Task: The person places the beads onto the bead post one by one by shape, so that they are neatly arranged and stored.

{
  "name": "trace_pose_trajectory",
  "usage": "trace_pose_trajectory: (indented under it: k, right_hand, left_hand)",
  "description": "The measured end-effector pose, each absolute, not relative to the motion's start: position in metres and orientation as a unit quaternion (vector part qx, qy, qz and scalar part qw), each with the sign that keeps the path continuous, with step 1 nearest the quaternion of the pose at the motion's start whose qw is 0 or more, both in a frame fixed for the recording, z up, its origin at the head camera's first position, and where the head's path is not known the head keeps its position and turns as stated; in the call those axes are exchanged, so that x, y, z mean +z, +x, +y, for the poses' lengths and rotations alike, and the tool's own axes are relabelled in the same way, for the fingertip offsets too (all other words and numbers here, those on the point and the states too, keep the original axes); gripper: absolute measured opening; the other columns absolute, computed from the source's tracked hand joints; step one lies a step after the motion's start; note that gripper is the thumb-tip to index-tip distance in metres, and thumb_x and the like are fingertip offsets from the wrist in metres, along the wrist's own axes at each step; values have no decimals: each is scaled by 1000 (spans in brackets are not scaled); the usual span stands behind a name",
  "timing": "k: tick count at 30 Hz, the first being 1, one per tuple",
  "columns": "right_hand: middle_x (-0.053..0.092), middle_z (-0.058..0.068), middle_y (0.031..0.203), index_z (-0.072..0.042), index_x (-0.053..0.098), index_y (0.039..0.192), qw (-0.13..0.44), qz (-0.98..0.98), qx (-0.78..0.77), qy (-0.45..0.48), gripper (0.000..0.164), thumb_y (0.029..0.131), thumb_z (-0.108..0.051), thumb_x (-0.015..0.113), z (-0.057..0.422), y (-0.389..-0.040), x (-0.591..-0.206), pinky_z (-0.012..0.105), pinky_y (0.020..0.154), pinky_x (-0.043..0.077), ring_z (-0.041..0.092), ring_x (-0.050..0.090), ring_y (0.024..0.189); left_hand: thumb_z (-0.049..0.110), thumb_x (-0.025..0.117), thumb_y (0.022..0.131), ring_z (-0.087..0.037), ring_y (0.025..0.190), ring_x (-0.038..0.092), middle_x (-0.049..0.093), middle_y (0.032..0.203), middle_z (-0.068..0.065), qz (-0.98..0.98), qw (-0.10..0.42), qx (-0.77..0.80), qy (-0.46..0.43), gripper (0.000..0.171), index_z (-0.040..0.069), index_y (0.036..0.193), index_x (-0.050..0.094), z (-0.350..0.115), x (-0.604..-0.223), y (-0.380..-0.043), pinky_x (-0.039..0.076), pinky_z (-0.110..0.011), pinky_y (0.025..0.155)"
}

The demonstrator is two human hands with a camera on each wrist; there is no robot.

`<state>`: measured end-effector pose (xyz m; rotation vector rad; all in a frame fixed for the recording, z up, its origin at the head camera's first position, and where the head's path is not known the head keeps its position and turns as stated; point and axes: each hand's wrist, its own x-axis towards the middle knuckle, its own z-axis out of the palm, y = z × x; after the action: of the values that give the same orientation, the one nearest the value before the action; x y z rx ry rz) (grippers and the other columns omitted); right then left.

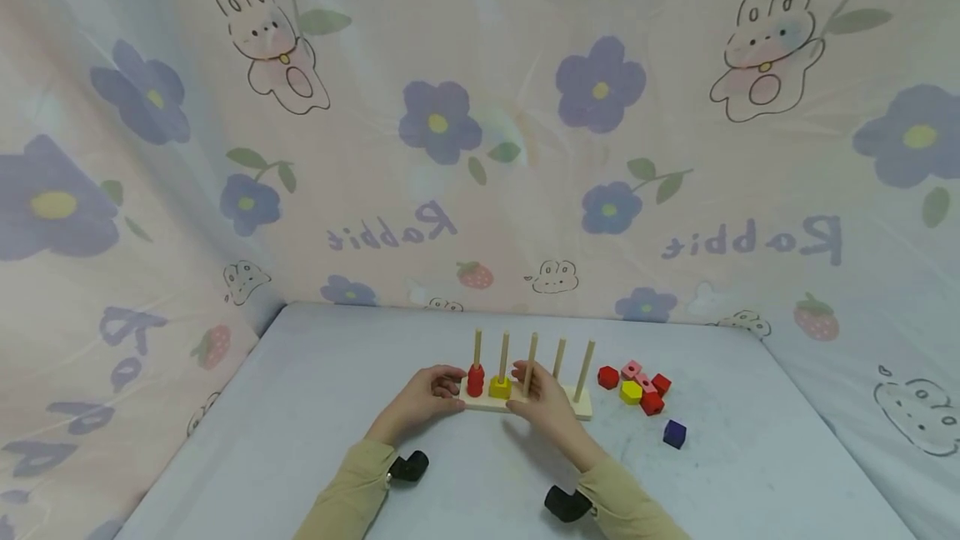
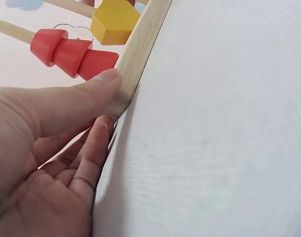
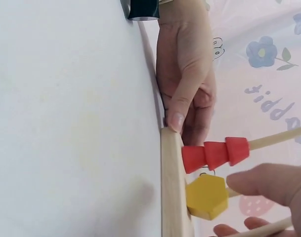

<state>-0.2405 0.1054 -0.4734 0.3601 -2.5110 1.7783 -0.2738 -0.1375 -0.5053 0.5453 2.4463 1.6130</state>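
A wooden peg stand (image 1: 583,409) with several upright pegs lies on the table. Three stacked red beads (image 1: 476,382) sit on its leftmost peg, and a yellow hexagonal block (image 1: 500,387) is low on the second. My left hand (image 1: 420,398) grips the stand's left end, its thumb (image 2: 98,91) beside the lowest red bead. Around the third peg, my right hand (image 1: 551,411) is held with thumb and fingers spread apart. In the right wrist view, its thumb (image 3: 261,180) is close to the second peg, just off the yellow block.
Right of the stand lie loose red blocks (image 1: 652,403), pink blocks (image 1: 632,369) and a yellow block (image 1: 631,392). A dark blue block (image 1: 674,434) is nearer the front. Patterned cloth (image 1: 517,173) hangs behind and beside the white table (image 1: 360,348).
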Motion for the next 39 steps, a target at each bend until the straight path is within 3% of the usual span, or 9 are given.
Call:
trace_pose_trajectory:
  k: [7,14,21,29,39]
  right_hand:
    - [50,25,132,6,42,137,-6,-827,548,125,69,77,2,76,123,-223,-462,51,102,34,39,46,123]
    - [49,25,133,2,42,137,-35,-823,540,172,66,80,-1,75,154,-210,-463,53,101,34,41,46,122]
    - [54,21,128,0,48,133,-48,-844,515,140,58,81,-5,75,189,-201,-458,52,98,38,40,49,119]
    - [57,20,124,0,52,128,-1,-871,479,110,54,80,-3,75,226,-204,-452,50,94,43,38,53,115]
    - [59,24,118,6,52,125,59,-889,435,129,46,83,0,71,271,-227,-449,49,89,47,42,56,108]
  left_hand:
    - [-1,72,81,-26,87,56,59,102,-22,813,77,545,187,45,-8,122,55,-133,-483,-259,47,-27,76]
    - [10,77,80,-18,85,56,61,97,-7,820,79,536,184,47,3,122,58,-137,-506,-272,48,-28,78]
    - [10,78,79,-18,86,57,61,97,-5,818,78,538,186,48,3,122,58,-137,-507,-273,49,-28,78]
    - [8,77,80,-17,86,56,61,99,-6,823,78,533,182,47,2,123,58,-136,-506,-274,48,-26,76]
    - [-2,72,81,-26,87,55,59,102,-21,819,68,538,187,45,-7,123,55,-131,-487,-260,47,-27,75]
